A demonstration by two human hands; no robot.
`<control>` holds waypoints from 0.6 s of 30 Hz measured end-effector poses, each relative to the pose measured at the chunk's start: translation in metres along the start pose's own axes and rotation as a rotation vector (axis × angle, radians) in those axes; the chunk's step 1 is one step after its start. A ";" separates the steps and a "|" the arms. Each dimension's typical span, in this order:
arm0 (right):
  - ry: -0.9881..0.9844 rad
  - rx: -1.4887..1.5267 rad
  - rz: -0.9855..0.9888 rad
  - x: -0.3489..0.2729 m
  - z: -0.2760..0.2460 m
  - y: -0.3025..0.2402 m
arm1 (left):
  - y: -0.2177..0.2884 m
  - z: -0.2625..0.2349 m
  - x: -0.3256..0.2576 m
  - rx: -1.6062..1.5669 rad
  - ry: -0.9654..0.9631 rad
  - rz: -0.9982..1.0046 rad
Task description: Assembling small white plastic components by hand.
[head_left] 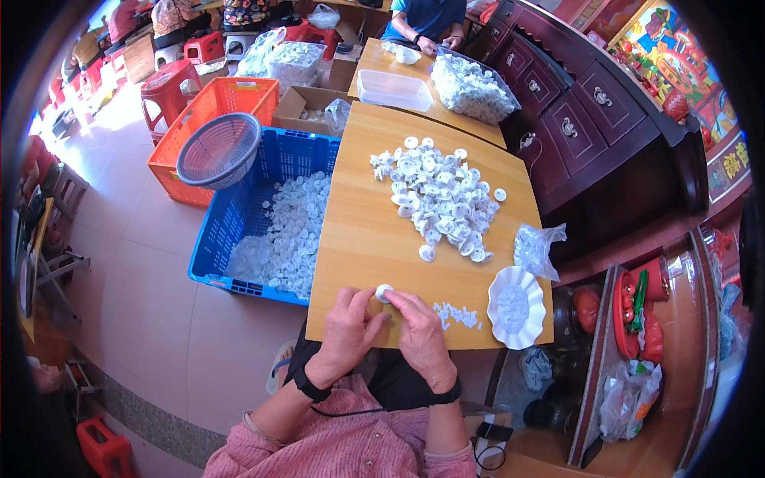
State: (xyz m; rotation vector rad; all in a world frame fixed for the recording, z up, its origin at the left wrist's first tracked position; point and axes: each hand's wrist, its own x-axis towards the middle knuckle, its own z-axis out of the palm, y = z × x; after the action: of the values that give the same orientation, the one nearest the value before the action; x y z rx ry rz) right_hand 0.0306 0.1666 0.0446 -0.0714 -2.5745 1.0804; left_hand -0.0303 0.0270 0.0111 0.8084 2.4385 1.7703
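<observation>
Left hand (348,323) and right hand (418,331) pinch one white disc (384,292) together; disc pile (437,199) lies ahead, dish (515,307) just right.

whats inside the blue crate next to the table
The blue crate holds a heap of small white plastic discs. A grey round basket rests on its far corner and hides what lies beneath. The table edge covers the crate's right side.
</observation>
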 end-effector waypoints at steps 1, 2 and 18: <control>-0.003 0.022 0.004 -0.001 0.002 -0.006 | 0.001 0.001 0.000 0.059 -0.008 0.023; -0.002 0.021 0.009 -0.004 0.005 -0.008 | -0.001 0.003 0.000 0.058 -0.013 0.021; 0.406 -0.293 0.238 -0.086 -0.012 0.009 | -0.002 0.005 -0.002 0.178 0.058 0.164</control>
State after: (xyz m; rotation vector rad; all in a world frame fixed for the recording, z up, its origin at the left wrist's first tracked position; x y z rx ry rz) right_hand 0.1150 0.1659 0.0209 -0.6169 -2.3638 0.6647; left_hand -0.0284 0.0298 0.0070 1.0132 2.6684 1.6639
